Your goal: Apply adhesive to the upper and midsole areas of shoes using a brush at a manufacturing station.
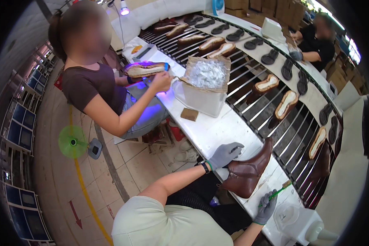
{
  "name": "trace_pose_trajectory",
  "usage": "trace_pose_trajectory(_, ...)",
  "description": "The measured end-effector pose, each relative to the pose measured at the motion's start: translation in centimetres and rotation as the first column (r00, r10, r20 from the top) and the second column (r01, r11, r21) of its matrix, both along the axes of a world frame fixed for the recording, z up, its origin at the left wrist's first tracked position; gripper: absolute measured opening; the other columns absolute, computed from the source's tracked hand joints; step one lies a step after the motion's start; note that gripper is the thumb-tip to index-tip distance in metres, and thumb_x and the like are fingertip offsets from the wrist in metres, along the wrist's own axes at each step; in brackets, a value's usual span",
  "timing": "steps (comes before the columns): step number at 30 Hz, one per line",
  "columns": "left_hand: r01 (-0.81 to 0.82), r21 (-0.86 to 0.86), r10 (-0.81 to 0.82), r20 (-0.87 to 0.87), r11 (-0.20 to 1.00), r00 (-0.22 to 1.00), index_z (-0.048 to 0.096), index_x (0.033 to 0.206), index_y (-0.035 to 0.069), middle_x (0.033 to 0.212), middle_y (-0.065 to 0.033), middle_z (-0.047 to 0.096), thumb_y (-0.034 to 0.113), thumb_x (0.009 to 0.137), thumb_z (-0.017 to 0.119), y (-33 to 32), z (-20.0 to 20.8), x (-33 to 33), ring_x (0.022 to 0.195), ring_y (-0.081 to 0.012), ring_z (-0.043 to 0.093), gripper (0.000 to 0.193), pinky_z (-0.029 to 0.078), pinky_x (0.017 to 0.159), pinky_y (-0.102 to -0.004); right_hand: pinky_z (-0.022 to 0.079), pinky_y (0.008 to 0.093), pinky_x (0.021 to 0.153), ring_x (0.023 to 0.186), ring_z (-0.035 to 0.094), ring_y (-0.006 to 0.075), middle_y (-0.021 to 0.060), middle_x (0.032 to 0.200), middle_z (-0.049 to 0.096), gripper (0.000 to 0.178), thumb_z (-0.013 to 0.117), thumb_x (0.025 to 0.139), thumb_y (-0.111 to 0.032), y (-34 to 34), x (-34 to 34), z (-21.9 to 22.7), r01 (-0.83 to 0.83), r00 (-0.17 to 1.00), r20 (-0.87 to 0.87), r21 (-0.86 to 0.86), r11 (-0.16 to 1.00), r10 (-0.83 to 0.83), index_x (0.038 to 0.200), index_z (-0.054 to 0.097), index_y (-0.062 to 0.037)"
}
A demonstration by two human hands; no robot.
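A brown leather ankle boot (pixel 247 170) rests on the white bench, its toe pointing toward the roller conveyor. My left hand (pixel 226 156), in a grey glove, is beside the boot with its fingers stretched out and nothing seen in them. Whether it touches the leather I cannot tell. In my right hand (pixel 267 207), also gloved in grey, is a small green-handled brush (pixel 279 191). Its bristle end points away from me, over the bench's far edge. Close to that hand stands a clear plastic cup (pixel 288 214), beside a white container (pixel 311 229).
Past the white bench (pixel 211 137) runs a roller conveyor (pixel 256 110) carrying several upturned brown shoes (pixel 286 104) and a row of black soles (pixel 287 69). A foil-covered box (pixel 207 76) stands farther left. One co-worker (pixel 98 86) sits there holding a shoe; another (pixel 317 41) works across the conveyor.
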State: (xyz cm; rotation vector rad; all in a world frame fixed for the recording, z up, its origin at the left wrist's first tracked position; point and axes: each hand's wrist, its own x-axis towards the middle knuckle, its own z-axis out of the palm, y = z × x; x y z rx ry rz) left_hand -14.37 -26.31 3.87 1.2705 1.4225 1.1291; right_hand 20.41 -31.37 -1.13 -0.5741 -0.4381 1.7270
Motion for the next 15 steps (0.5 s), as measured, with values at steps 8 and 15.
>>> trace_pose_trajectory(8, 0.005, 0.017, -0.005, -0.009, 1.0, 1.0, 0.063, 0.124, 0.008, 0.09, -0.0079, 0.069, 0.025, 0.101, 0.055, -0.4, 0.4, -0.2, 0.079, -0.0133, 0.067, 0.03, 0.055, 0.077, -0.0291, 0.04, 0.0205, 0.051, 0.068, 0.051, 0.0108, 0.0088, 0.1, 0.06, 0.035, 0.056, 0.099, -0.011, 0.1, -0.5, 0.3, -0.01, 1.0, 0.021, 0.034, 0.999, 0.009, 0.131, 0.051, 0.0017)
trace_pose_trajectory(15, 0.088, 0.021, -0.085, -0.121, 0.996, 0.989, 0.066, 0.114, 0.008, 0.081, -0.0089, 0.071, 0.037, 0.098, 0.054, 4.1, 0.6, -0.8, 0.071, -0.0205, 0.068, 0.036, 0.053, 0.077, -0.0352, 0.04, 0.0211, 0.051, 0.068, 0.051, 0.01, 0.0085, 0.099, 0.061, 0.035, 0.056, 0.099, -0.013, 0.2, -0.3, -0.2, 0.001, 1.0, 0.028, 0.008, 1.0, -0.001, 0.131, 0.051, 0.0015)
